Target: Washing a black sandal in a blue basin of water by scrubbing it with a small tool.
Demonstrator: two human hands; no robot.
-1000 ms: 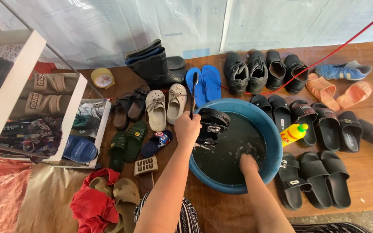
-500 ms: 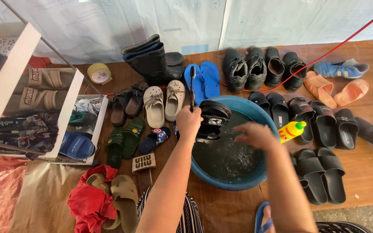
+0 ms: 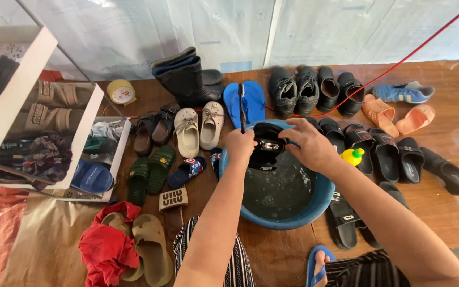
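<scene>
Holding one black sandal (image 3: 268, 147), two hands, left hand (image 3: 239, 146), right hand (image 3: 310, 147), one blue basin (image 3: 314, 204)

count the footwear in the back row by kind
boots: 2
blue flip-flops: 2
black shoes: 4
blue sneaker: 1
orange sandals: 2
total: 11

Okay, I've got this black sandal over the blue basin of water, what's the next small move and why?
Probably bring the thin dark brush in the left hand down onto the black buckled sandal. The right hand already steadies the sandal above the round blue plastic basin of dark water, and the brush points upward, off the shoe.
</scene>
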